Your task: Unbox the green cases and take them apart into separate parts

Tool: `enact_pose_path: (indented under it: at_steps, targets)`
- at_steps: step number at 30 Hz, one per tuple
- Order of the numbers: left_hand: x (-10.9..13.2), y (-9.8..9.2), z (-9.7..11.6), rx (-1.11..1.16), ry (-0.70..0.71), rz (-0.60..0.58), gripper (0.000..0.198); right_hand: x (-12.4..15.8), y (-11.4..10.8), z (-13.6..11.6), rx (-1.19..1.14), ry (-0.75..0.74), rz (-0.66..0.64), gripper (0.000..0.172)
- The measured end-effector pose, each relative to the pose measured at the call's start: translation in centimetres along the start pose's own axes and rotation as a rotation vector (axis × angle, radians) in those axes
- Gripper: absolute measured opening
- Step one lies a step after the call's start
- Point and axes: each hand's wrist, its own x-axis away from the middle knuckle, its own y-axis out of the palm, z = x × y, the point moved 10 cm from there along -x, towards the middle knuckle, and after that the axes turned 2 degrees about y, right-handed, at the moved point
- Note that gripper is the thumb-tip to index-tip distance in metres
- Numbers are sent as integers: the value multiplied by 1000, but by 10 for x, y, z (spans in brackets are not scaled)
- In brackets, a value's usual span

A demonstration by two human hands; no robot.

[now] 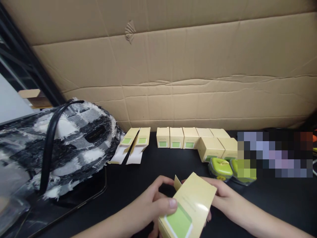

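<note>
A pale yellow cardboard box (195,195) with a green window panel is tilted between my two hands, low in the middle of the head view. My left hand (158,205) grips its left side, the thumb pressed on the front near the green panel. On the far right side, my right hand (220,193) has its fingers around the box's edge, partly hidden behind it. One small flap (177,182) stands out at the box's upper left. Beyond the right hand sit lime-green lidded containers (221,168) with clear bases.
Several closed yellow boxes (176,137) line the back of the black table (148,178). Two flat, unfolded boxes (142,140) lie left of them. A shaggy black-and-white bag (74,138) with a black strap fills the left. A cardboard wall (173,59) rises behind; the right is pixelated.
</note>
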Motion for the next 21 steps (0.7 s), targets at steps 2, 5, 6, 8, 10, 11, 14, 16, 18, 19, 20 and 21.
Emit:
enact_pose_path:
  at_steps: [2, 5, 6, 8, 10, 11, 14, 16, 18, 19, 20, 21]
  targets:
    - [2, 1, 2, 10, -37, 3, 64, 0, 7, 5, -88, 64, -79, 38]
    - [5, 4, 0, 29, -105, 1, 58, 3, 11, 5, -125, 109, -139, 37]
    - [6, 5, 0, 38, -113, -7, 55, 4, 10, 4, -132, 111, -143, 37]
    - [6, 8, 0, 63, -106, -27, 51, 5, 10, 1, -162, 127, -161, 38]
    - [6, 11, 1, 78, -96, -48, 48, 6, 10, -1, -182, 140, -188, 32]
    - [6, 12, 0, 79, -97, -51, 46, 6, 10, -2, -187, 137, -199, 27]
    - [6, 8, -1, 55, -96, -20, 45, 5, 10, -7, -208, 111, -218, 19]
    - [6, 4, 0, 38, -83, 13, 48, 5, 11, -8, -225, 98, -221, 19]
    - [7, 2, 1, 35, -80, 30, 50, 7, 10, -10, -249, 83, -202, 20]
    - [7, 1, 1, 43, -89, 40, 50, 8, 9, -10, -262, 74, -190, 20]
    - [8, 1, 1, 52, -102, 48, 50, 8, 7, -10, -276, 67, -176, 22]
    - [10, 1, 2, 59, -112, 59, 50, 9, 6, -10, -289, 58, -165, 23]
